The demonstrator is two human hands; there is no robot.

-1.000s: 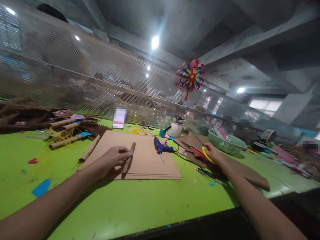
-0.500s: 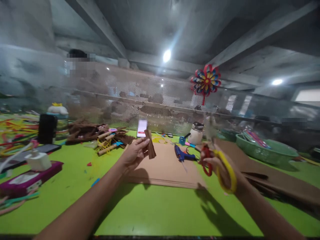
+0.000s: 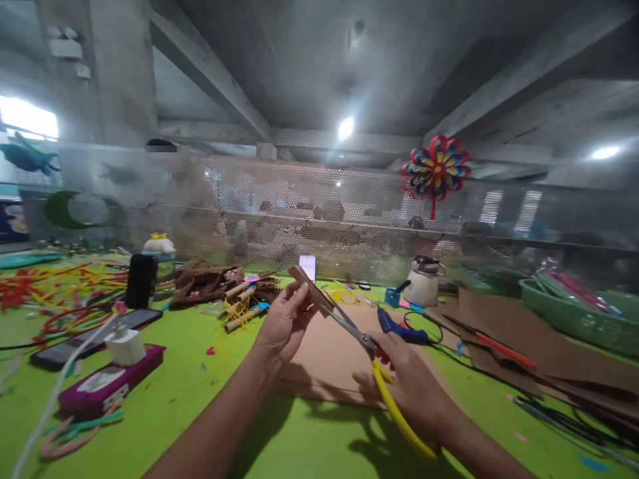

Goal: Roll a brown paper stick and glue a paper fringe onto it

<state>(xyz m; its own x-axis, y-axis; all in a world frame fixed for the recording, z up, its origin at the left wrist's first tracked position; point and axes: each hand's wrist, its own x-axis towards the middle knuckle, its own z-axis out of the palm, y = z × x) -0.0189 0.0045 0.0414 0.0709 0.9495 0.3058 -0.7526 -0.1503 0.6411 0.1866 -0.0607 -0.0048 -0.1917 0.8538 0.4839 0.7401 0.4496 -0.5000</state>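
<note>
On our left, a purple power strip [image 3: 107, 386] with a white charger plug [image 3: 124, 346] lies well short of the table's far edge. Farther back, a bundle of brown tubes [image 3: 240, 313] wound with yellow strands lies nearer that edge. Our left hand [image 3: 283, 326] pinches a folded brown paper strip [image 3: 307, 287], raised above the stacked cardboard sheets [image 3: 324, 346]. Our right hand [image 3: 417, 379] grips yellow-handled scissors [image 3: 368, 344], their blades parted at the strip's lower end; we cannot tell whether they are cutting. Then come a blue glue gun [image 3: 402, 330], a white jug [image 3: 422, 287] toward the far edge, brown paper sheets [image 3: 564, 339] and a green basket [image 3: 574, 320] toward the far right corner.
</note>
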